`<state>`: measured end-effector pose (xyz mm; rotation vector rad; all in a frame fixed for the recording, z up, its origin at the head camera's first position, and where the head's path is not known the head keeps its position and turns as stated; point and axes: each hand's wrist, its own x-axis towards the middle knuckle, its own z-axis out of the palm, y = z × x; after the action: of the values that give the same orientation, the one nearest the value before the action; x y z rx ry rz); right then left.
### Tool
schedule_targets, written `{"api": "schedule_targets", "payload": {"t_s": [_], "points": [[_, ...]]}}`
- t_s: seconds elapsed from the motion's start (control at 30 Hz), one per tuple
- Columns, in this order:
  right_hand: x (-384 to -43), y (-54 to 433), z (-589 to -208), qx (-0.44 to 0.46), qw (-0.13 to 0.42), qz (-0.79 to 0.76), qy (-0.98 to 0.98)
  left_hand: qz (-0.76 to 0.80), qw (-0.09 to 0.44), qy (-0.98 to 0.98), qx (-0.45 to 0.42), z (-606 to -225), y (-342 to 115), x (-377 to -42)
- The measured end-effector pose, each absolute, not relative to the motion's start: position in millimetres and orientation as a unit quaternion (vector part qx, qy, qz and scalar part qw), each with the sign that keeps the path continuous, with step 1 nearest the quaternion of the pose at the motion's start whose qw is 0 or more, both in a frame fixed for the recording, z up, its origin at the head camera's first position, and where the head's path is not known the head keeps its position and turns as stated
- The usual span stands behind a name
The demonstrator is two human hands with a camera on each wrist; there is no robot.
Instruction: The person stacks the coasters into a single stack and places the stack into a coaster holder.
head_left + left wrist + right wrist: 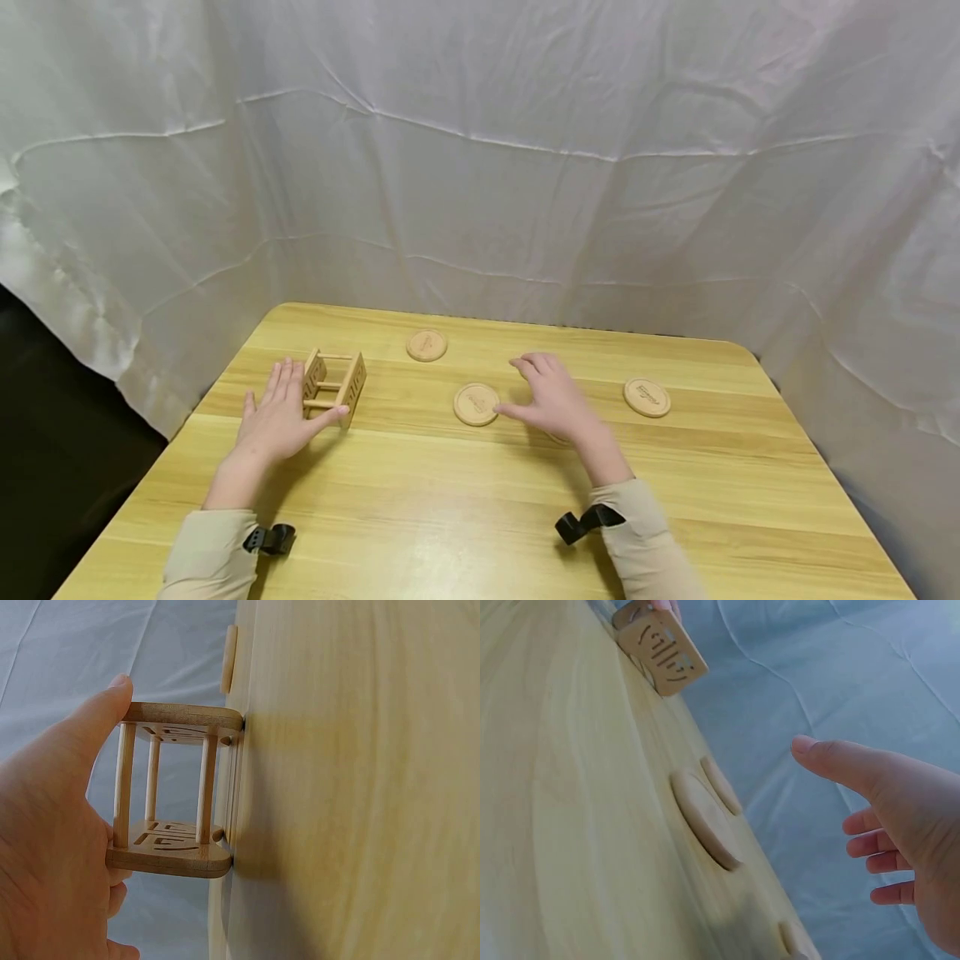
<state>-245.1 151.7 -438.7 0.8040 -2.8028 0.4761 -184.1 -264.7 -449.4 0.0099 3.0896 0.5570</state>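
Observation:
At the left of the table in the head view stands a wooden coaster holder (352,390) with two cut-out side panels joined by rods. My left hand (276,421) spans it, thumb against the right panel and fingers at the left one. The left wrist view shows the holder (176,862) resting on the table. My right hand (553,398) hovers over the middle right, thumb and fingers spread with nothing between them. By its thumb lies a round wooden coaster (476,405) with engraved writing. Another coaster (557,439) is mostly hidden beneath this hand.
One more round coaster (426,345) lies toward the back edge, and another (647,397) sits to the right of my right hand. The wood-grain table (420,508) has a pale curtain (480,192) hanging behind it and along its sides.

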Motion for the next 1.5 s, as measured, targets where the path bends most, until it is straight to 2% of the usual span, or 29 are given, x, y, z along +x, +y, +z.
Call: {"api": "schedule_targets", "payload": {"t_s": [0.3, 0.63, 1.5], "points": [[-248, 125, -447, 0.268, 0.041, 0.160, -0.949, 0.176, -0.002, 0.984, -0.002, -450, -263, -184], [-254, 109, -464, 0.245, 0.008, 0.160, -0.956, 0.170, -0.004, 0.985, 0.001, -448, -265, -183], [-255, 109, -484, 0.242, 0.009, 0.143, -0.960, 0.168, -0.007, 0.986, 0.004, -449, -264, -182]]}}
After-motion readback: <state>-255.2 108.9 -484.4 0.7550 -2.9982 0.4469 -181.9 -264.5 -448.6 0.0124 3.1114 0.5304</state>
